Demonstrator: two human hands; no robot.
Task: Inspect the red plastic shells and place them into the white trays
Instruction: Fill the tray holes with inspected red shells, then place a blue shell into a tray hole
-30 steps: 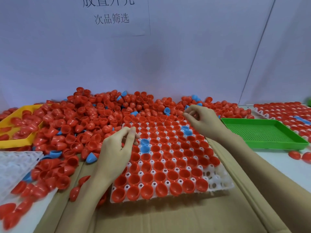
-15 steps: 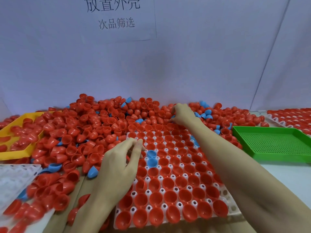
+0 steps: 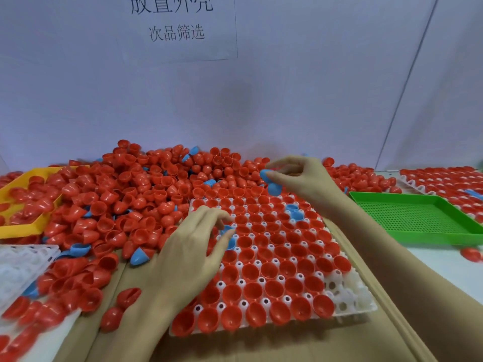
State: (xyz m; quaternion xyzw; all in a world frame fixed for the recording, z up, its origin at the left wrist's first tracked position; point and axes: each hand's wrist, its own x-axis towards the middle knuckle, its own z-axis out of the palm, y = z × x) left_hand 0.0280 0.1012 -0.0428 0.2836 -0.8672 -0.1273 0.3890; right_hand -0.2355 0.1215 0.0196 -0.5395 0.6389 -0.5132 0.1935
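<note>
Red plastic shells point(image 3: 146, 194) heap behind the white tray point(image 3: 347, 296), filling most pockets. Our right hand point(image 3: 300, 176) pinches blue shells point(image 3: 273, 185) above its far edge; our left hand point(image 3: 190, 254) rests loosely spread on it.

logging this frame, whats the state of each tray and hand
white tray: nearly full, a few blue shells among the red
green tray: empty
yellow tray: holds red shells
right hand: pinching blue shells
left hand: fingers relaxed over the white tray
</note>
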